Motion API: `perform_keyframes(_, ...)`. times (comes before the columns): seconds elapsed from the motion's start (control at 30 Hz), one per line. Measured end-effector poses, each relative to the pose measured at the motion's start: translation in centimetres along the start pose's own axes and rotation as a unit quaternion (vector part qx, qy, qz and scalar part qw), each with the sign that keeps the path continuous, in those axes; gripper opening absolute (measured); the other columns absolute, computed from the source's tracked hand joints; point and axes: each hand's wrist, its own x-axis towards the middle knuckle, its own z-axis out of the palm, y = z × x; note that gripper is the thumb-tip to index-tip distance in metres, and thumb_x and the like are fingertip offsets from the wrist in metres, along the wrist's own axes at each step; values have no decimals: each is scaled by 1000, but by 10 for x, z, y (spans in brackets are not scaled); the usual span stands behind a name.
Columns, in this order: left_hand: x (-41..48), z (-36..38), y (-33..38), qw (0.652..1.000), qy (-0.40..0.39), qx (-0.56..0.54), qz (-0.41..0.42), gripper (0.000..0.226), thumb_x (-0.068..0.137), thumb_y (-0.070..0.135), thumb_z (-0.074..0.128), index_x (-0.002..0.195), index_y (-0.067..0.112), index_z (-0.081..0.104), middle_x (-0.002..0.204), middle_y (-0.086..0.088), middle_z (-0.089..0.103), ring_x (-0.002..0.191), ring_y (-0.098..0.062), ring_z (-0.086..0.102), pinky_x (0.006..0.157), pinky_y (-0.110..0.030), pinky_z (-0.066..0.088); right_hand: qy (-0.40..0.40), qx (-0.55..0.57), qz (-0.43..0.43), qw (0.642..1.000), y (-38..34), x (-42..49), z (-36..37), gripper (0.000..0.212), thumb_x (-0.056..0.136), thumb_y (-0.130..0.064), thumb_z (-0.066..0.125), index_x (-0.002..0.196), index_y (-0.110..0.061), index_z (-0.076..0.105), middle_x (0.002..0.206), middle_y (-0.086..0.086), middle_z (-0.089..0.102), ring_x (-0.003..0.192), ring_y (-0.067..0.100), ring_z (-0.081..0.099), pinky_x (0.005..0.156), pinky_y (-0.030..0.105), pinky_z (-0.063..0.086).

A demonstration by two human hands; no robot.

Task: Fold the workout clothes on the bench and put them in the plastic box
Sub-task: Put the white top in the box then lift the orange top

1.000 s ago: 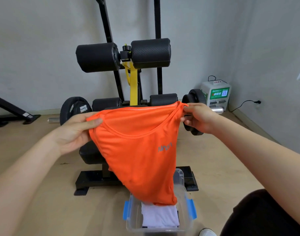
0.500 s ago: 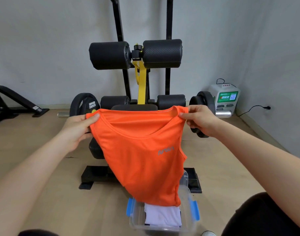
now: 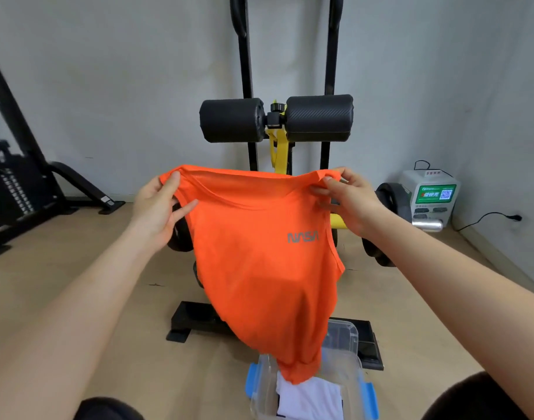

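1. Two hands hold the orange NASA tank top (image 3: 268, 262) up in the air in front of the bench (image 3: 196, 318). Its hem dangles into the clear plastic box (image 3: 355, 377) on the floor. The left hand (image 3: 156, 207) pinches one shoulder strap between thumb and fingers, and the right hand (image 3: 347, 201) pinches the other.
2. Risk: thin fabric could slip from a pinch, so one side drops and the top bunches into the box unfolded.
3. Risk: the hem may drag across the folded white garment (image 3: 311, 398) in the box and rumple it.
4. Risk: folding in mid-air likely gives a crooked fold.
5. Hidden: the top covers the bench seat, so can't tell if more clothes lie there.
6. Cut off: the frame clips the box's near edge. Can't tell if the hem actually touches the white garment.
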Motion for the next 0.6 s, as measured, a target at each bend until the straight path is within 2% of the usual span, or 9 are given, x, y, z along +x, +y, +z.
perform_keyframes(0.1, 16, -1, -6, 999, 33, 9, 11, 12, 102, 26, 57, 101, 21, 68, 96, 0, 71, 98, -14, 68, 88, -43, 59, 6, -26, -15, 1000, -3, 21, 12, 2, 97, -13, 60, 95, -15, 61, 103, 9, 71, 102, 25, 70, 83, 42, 54)
perform_keyframes(0.2, 41, -4, -9, 998, 53, 25, 12, 14, 101, 28, 59, 107, 20, 68, 110, -6, 71, 108, -18, 67, 90, -44, 59, -2, -69, -7, 998, -2, 45, 20, 10, 97, -14, 59, 88, -18, 60, 109, 14, 71, 102, 26, 70, 84, 44, 56)
perform_keyframes(0.3, 74, -4, -8, 995, 75, 56, 25, 11, 99, 31, 63, 98, 24, 72, 120, -7, 71, 116, -20, 66, 88, -40, 59, -5, -86, 0, 996, -1, 74, 29, 18, 97, -14, 58, 80, -20, 57, 104, 12, 71, 101, 26, 70, 79, 41, 54)
perform_keyframes(0.4, 107, 1, -5, 992, 89, 77, 52, 10, 99, 28, 63, 92, 26, 70, 101, 3, 72, 99, -7, 68, 86, -33, 58, -1, -97, 1, 995, 3, 106, 37, 17, 94, -18, 60, 79, -23, 56, 102, 9, 69, 104, 27, 66, 85, 44, 51)
perform_keyframes(0.47, 128, 7, -5, 989, 101, 78, 80, 12, 100, 24, 62, 89, 25, 68, 88, 9, 68, 77, 5, 65, 77, -23, 57, 33, -94, -18, 995, 4, 127, 43, 15, 92, -18, 61, 79, -24, 58, 92, 6, 65, 90, 26, 59, 77, 38, 47)
perform_keyframes(0.53, 150, 12, -12, 987, 107, 84, 91, 14, 99, 24, 63, 85, 25, 68, 81, 9, 66, 68, 2, 62, 68, -21, 53, 74, -82, -38, 993, 8, 147, 50, 17, 92, -12, 60, 79, -22, 58, 79, 3, 59, 77, 19, 52, 66, 31, 42)
perform_keyframes(0.6, 171, 15, -32, 986, 106, 115, 56, 15, 92, 31, 69, 79, 24, 70, 80, 6, 68, 75, -8, 62, 75, -31, 56, 83, -105, -32, 990, 19, 161, 54, 18, 93, -10, 60, 78, -20, 57, 75, 2, 59, 72, 16, 52, 63, 26, 44)
